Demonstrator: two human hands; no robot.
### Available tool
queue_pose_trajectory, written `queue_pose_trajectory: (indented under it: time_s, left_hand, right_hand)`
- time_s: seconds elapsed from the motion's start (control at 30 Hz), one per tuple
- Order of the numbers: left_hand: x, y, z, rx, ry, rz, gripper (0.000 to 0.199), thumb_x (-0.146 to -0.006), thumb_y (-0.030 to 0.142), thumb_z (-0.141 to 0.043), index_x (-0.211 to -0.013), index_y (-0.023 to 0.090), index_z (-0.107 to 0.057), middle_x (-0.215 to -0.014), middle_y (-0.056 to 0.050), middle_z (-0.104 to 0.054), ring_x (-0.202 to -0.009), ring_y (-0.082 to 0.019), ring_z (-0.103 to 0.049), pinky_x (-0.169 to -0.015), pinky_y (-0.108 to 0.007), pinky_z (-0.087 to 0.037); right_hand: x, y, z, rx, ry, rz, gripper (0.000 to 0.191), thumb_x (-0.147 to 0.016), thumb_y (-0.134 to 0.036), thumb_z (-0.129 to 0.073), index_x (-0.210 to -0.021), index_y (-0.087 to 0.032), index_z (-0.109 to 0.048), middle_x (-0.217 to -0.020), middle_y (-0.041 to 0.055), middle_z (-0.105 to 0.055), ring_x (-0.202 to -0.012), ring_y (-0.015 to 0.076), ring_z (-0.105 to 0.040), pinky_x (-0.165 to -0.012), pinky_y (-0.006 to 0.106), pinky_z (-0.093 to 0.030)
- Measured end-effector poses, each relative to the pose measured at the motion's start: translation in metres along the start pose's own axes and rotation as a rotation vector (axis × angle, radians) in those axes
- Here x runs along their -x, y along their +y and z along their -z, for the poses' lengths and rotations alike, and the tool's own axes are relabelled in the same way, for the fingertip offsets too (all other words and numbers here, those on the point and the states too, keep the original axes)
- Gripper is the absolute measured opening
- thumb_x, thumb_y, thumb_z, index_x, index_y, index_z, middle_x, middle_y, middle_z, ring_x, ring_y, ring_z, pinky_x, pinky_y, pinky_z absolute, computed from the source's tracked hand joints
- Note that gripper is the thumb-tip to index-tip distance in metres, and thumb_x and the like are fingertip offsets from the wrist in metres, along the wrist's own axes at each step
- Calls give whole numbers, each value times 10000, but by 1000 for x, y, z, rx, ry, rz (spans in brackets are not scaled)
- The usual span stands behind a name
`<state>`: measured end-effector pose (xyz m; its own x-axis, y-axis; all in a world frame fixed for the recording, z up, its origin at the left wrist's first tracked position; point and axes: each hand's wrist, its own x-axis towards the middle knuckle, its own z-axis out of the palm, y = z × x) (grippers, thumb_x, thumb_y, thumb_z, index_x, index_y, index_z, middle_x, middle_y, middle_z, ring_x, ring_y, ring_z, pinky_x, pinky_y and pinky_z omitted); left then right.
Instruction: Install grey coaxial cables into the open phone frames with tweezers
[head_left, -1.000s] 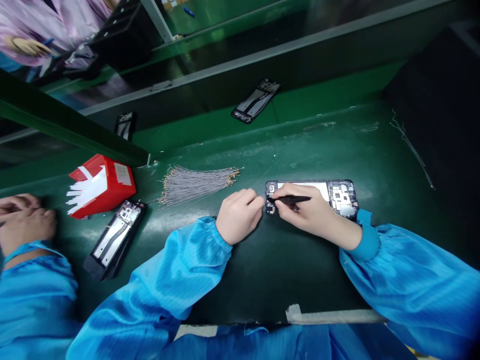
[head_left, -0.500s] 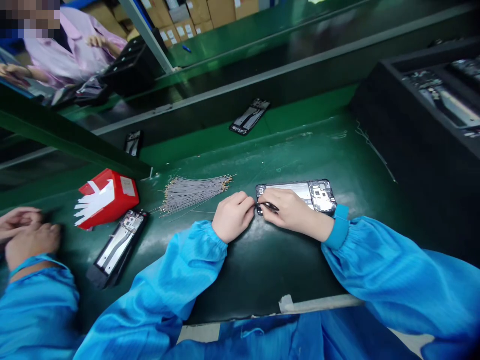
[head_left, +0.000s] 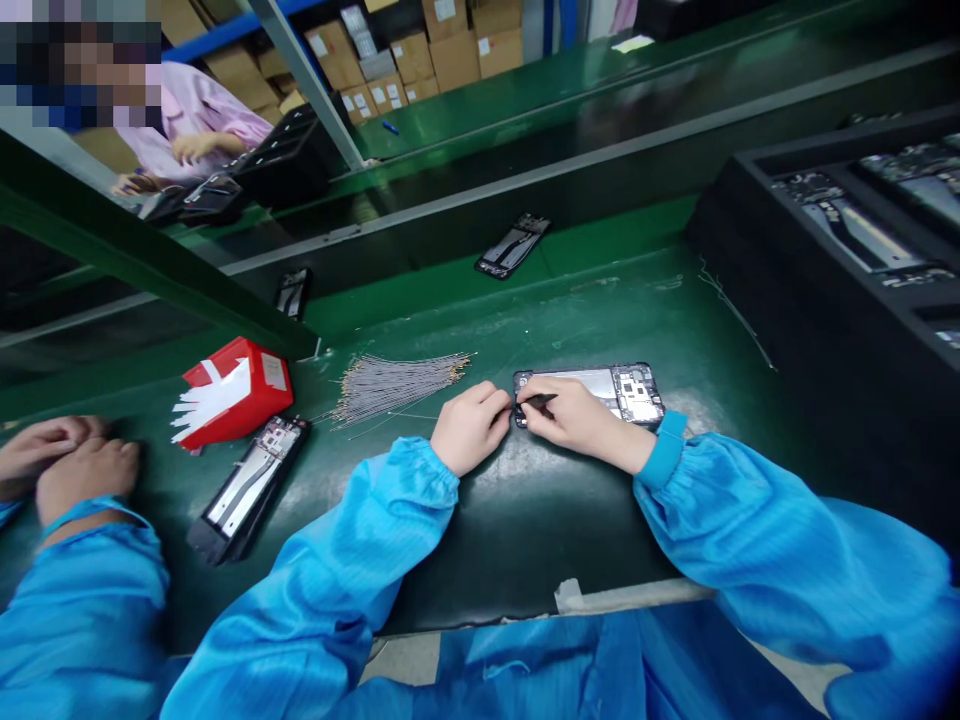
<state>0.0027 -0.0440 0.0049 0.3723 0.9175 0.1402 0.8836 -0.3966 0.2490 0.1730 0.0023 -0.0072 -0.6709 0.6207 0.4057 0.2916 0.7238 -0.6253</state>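
An opened phone frame [head_left: 596,385] lies flat on the green table, its circuit board showing at the right end. My right hand [head_left: 574,412] rests over its left part, closed around black tweezers [head_left: 541,399] that point to the phone's left end. My left hand [head_left: 472,428] is closed at that same end, fingertips by the edge; whatever they pinch is hidden. Just left of it lies a bundle of thin grey cables [head_left: 401,385] with gold-coloured ends.
A red box with white strips [head_left: 274,400] and stacked phone frames [head_left: 251,480] lie left, near a co-worker's hands [head_left: 86,465]. More phone frames [head_left: 514,245] lie at the back. A black tray [head_left: 814,300] holding phone frames stands right. A person in pink [head_left: 202,110] sits across.
The view has shifted slightly, so the surroundings sit lower and differently framed. Both my hands stay at the phone's left end, with the tweezers at a slightly different angle.
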Motion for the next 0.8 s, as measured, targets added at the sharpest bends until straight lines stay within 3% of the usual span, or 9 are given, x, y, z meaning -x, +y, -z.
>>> queue_pose_trajectory:
  time_s: [0.1,0.2,0.37,0.47,0.53,0.63,0.8]
  left_hand:
    - [0,-2,4,47,-26,18,120,-830,221,-442,-812,178,-553,-762,-7,-513,-711,-125,-506,-628,-222,-411]
    - [-1,-9,9,138,-85,-17,134,-837,218,-438,-862,188,-567,-800,-11,-531,-733,-124,-520,-649,-223,-427]
    - [-2,-18,13,190,-150,-171,193,-841,158,-407,-944,189,-567,-899,-33,-554,-835,-136,-524,-734,-242,-436]
    - [-2,-12,14,64,-105,-263,169,-857,194,-412,-919,185,-568,-870,-36,-554,-789,-141,-505,-690,-250,-415]
    - [-1,-4,14,-39,-78,-351,180,-871,205,-392,-866,196,-572,-832,-27,-552,-744,-140,-487,-646,-256,-385]
    - [1,7,15,-133,-79,-452,229,-881,184,-363,-768,192,-562,-773,-16,-540,-696,-132,-460,-620,-261,-349]
    - [-1,15,16,-121,-127,-436,230,-887,226,-374,-783,171,-571,-776,-32,-544,-717,-143,-459,-645,-267,-360]
  right_hand:
    - [-3,-1,6,-44,54,-77,133,-808,-173,-425,-798,-162,-557,-782,39,-622,-700,131,-580,-667,240,-436]
    - [2,-1,24,0,197,-116,134,-824,-207,-427,-825,-171,-556,-797,29,-625,-716,125,-585,-658,225,-434]
    - [44,17,71,477,337,-286,157,-812,-284,-447,-744,-181,-543,-634,21,-583,-546,133,-526,-530,253,-372]
    - [66,28,87,588,313,-482,208,-800,-337,-457,-660,-190,-504,-509,9,-511,-462,132,-471,-476,264,-324]
    - [71,29,88,518,280,-548,214,-793,-348,-466,-654,-189,-505,-485,3,-496,-445,130,-465,-466,262,-323]
    - [65,20,80,278,206,-521,212,-799,-355,-479,-698,-182,-547,-513,-3,-518,-452,122,-479,-458,251,-346]
    - [57,2,70,-154,44,-384,169,-822,-305,-496,-910,-213,-607,-861,39,-630,-715,143,-602,-642,268,-469]
